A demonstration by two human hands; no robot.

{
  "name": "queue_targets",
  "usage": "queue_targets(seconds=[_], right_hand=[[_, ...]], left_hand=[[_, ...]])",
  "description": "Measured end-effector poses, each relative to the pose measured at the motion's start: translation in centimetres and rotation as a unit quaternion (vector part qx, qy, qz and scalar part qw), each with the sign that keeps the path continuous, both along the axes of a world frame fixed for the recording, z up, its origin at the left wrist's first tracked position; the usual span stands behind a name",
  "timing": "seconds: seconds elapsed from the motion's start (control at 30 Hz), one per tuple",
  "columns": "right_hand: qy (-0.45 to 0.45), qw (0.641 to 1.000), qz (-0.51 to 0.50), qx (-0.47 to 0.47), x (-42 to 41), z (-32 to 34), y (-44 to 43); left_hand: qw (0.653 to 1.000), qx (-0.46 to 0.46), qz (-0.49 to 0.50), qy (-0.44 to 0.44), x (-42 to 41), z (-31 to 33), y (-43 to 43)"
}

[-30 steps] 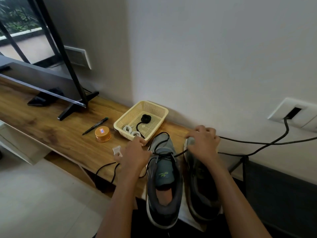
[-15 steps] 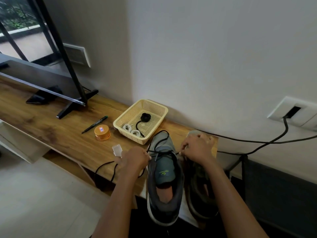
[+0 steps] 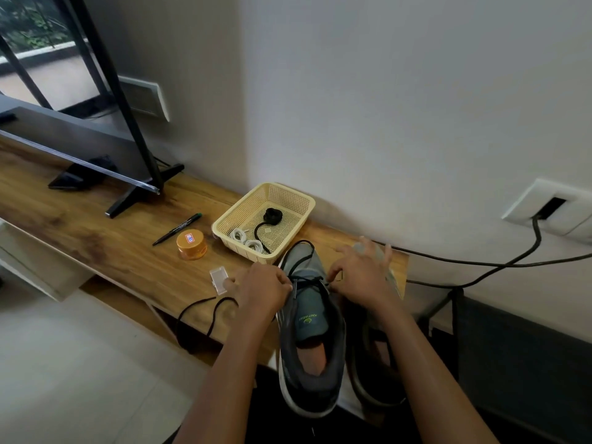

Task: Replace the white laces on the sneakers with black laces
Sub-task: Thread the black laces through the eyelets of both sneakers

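The head view looks down on a desk (image 3: 96, 238) against a wall, with two sneakers standing side by side at its near end, heels toward the person, so the eyelets face up within easy reach. The left hand (image 3: 262, 293) is at the left side of the nearer-left sneaker (image 3: 310, 341), its fingers curled and clamped on the lace (image 3: 309, 280), a black one that crosses the low eyelets above the tongue. Its slack loops over the toe, and a loose end trails off the desk edge at left. The right hand (image 3: 362, 277) is at the opposite eyelet row. Its thumb and forefinger seem to pinch the lace's other end while the remaining fingers splay out, blurred, likely to keep them off the threading. Its forearm covers much of the other sneaker (image 3: 374, 363), so I cannot tell how that one is laced. Just beyond the toes sits a basket (image 3: 224, 225) holding the rolled white laces (image 3: 246, 240) and a coiled spare lace (image 3: 272, 216), kept together and close by. By my judgement the first sneaker is only part threaded and the second waits.
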State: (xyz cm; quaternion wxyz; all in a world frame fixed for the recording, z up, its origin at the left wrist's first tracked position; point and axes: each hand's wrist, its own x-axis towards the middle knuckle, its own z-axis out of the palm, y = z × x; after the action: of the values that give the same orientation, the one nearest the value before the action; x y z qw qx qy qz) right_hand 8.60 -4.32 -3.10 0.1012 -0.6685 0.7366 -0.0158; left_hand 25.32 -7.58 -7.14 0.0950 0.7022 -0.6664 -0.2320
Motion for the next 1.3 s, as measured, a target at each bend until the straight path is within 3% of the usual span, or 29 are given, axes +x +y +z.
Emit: queue_targets(seconds=[0.2,0.33,0.43,0.63,0.83,0.9,0.97,1.03,1.1,1.3], right_hand=[[0.015,1.0,-0.001,0.007,0.1,-0.3,0.0],[0.049,0.988,-0.136,-0.053,-2.4,0.2,0.0],[0.015,0.973,-0.225,-0.05,-3.5,0.2,0.0],[0.007,0.999,-0.032,-0.035,-0.4,0.1,-0.2],[0.015,1.0,-0.006,-0.016,0.4,-0.5,-0.3],[0.041,0.998,-0.039,-0.016,0.0,-0.4,-0.3],[0.073,0.987,-0.136,-0.033,-1.2,-0.1,-0.1],[0.062,0.966,-0.249,-0.036,-2.7,0.7,0.2],[0.04,0.957,-0.287,-0.034,-3.4,1.1,0.4],[0.014,0.997,-0.053,-0.049,-0.6,0.2,-0.3]], left_hand=[[1.0,0.003,0.015,0.007,-0.3,-0.7,-0.2],[0.999,0.015,0.013,0.042,-0.2,-1.4,-0.4],[0.999,0.006,0.006,0.035,-0.2,-2.0,-0.8],[1.0,-0.009,0.007,0.007,-0.5,-1.9,-0.7],[1.0,-0.007,0.004,-0.014,-0.6,-1.5,-0.5],[1.0,0.001,0.002,0.001,-0.4,-1.4,-0.6],[1.0,0.011,-0.002,0.028,-0.2,-1.6,-0.8],[0.999,0.016,0.002,0.037,-0.1,-1.5,-0.8],[0.999,0.014,-0.001,0.049,-0.1,-1.6,-0.8],[0.999,0.0,-0.002,0.039,-0.4,-1.4,-0.6]])
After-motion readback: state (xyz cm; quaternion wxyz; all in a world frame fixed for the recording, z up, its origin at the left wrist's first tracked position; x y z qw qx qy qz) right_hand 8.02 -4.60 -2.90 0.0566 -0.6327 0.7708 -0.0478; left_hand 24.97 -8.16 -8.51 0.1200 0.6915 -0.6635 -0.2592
